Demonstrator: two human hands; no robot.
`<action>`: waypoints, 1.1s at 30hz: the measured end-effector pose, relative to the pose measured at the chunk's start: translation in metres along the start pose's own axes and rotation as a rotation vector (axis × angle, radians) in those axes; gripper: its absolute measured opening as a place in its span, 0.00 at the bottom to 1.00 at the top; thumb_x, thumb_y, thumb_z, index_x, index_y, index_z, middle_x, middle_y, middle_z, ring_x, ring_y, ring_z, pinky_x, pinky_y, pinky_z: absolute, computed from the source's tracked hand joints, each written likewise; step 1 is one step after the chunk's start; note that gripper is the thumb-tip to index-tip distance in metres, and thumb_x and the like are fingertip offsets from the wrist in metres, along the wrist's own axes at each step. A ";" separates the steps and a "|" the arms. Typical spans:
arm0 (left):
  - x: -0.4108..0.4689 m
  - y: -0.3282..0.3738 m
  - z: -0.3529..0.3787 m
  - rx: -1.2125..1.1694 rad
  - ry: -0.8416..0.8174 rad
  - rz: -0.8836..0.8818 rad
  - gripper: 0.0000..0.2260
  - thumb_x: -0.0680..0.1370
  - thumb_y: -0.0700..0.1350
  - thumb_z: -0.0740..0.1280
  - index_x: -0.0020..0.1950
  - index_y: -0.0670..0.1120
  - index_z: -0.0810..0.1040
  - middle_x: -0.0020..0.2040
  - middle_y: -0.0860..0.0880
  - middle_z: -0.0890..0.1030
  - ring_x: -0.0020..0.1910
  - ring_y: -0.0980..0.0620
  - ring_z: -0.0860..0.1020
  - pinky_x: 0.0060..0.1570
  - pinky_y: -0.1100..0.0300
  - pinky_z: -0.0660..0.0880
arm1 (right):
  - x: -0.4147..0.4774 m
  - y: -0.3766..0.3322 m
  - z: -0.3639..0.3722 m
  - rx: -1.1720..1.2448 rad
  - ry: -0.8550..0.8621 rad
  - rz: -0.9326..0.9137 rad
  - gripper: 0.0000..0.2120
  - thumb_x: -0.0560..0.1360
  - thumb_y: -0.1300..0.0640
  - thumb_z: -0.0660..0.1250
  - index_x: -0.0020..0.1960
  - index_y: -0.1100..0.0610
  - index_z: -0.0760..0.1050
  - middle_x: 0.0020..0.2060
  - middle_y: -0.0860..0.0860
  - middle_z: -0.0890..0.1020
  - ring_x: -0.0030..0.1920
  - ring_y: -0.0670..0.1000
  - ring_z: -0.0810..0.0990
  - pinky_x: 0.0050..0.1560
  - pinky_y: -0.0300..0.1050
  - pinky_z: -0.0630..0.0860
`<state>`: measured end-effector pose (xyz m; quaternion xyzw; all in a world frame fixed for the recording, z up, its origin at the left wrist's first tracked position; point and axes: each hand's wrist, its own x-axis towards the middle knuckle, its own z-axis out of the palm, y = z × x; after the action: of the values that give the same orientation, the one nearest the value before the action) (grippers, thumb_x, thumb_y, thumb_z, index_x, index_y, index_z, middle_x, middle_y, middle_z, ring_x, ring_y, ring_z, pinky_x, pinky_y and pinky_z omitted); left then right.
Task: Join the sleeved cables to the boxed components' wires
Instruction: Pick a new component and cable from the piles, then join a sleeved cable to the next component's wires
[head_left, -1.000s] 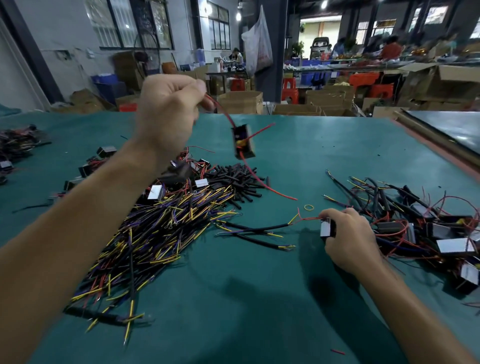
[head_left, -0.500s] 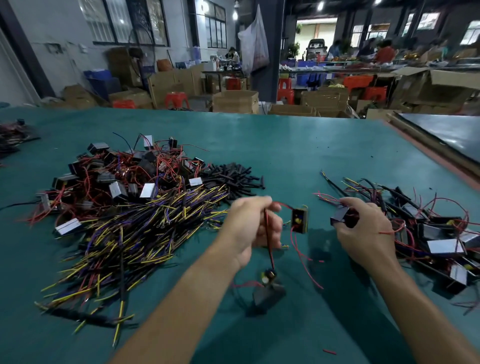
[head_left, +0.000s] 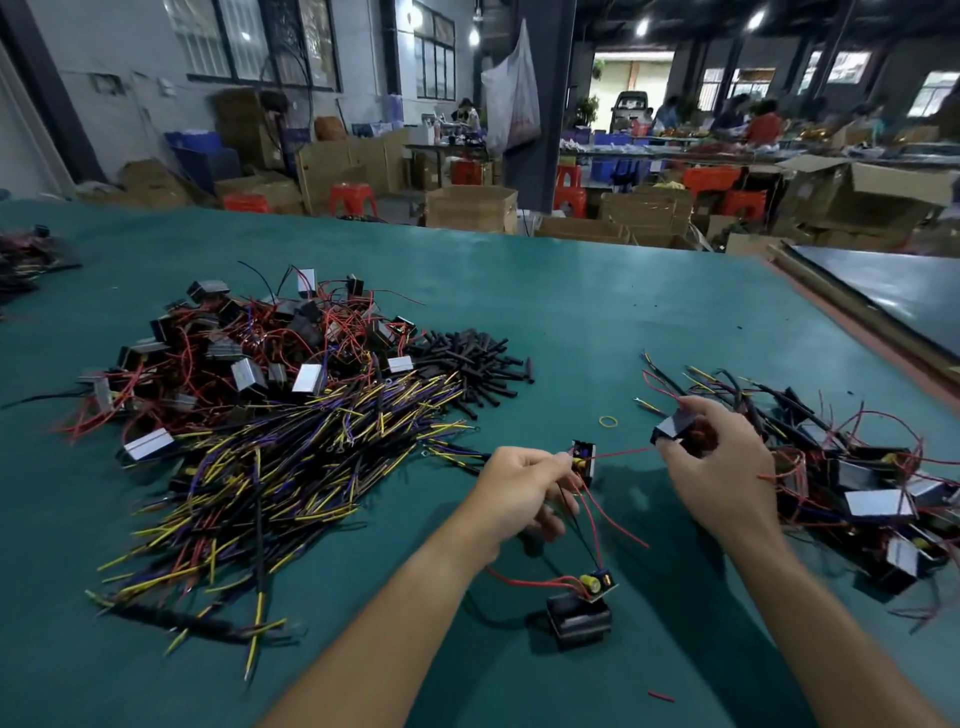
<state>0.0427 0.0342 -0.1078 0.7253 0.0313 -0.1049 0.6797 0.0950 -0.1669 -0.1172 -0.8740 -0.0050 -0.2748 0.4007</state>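
Two bare hands work at the lower centre of the frame, above a teal-green table covering.

1. The left hand has its fingers curled. Thumb and forefinger pinch thin red wires. A small open black module with yellow parts sits just right of the fingertips, touching them.
2. The red wires and one thin black lead run down from the left hand to a black plastic box with a circuit board and yellow capacitor, which lies on the covering at bottom centre.
3. The right hand has its fingers curled round a black box-shaped component, gripped at the hand's upper left edge. A single red wire spans the gap between this component and the small module.

A heap of black-sleeved cables with yellow and purple cores fills the left of the frame. A heap of black boxed components with red wires lies above it, touching it. Several boxes carry pale rectangular labels; the print is too small to read. A pile of short black tubing pieces adjoins both heaps. A tangle of boxes and cables lies at the right, and a yellow rubber band lies between the hands.
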 end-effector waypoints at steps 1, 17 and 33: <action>0.000 0.000 -0.002 -0.023 -0.002 -0.008 0.16 0.82 0.49 0.60 0.40 0.43 0.80 0.31 0.48 0.81 0.22 0.52 0.74 0.25 0.65 0.71 | 0.001 0.000 -0.001 -0.020 0.044 -0.039 0.20 0.69 0.64 0.73 0.60 0.56 0.79 0.49 0.56 0.79 0.49 0.56 0.77 0.53 0.41 0.68; 0.007 0.001 -0.013 -0.138 0.145 0.088 0.07 0.75 0.43 0.72 0.38 0.43 0.81 0.35 0.47 0.81 0.23 0.53 0.75 0.27 0.62 0.75 | 0.034 0.038 -0.057 -0.303 0.290 0.126 0.25 0.68 0.65 0.61 0.65 0.60 0.77 0.61 0.67 0.72 0.62 0.67 0.68 0.64 0.54 0.63; 0.002 0.011 -0.009 -0.295 -0.009 0.056 0.12 0.80 0.48 0.64 0.42 0.44 0.82 0.36 0.47 0.82 0.23 0.54 0.74 0.25 0.63 0.75 | -0.034 -0.043 0.001 0.077 -0.365 -0.303 0.05 0.75 0.60 0.69 0.43 0.52 0.82 0.32 0.46 0.83 0.35 0.49 0.81 0.43 0.50 0.79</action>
<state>0.0475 0.0426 -0.0964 0.6178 0.0230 -0.0834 0.7815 0.0571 -0.1303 -0.1041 -0.8826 -0.2187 -0.1690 0.3803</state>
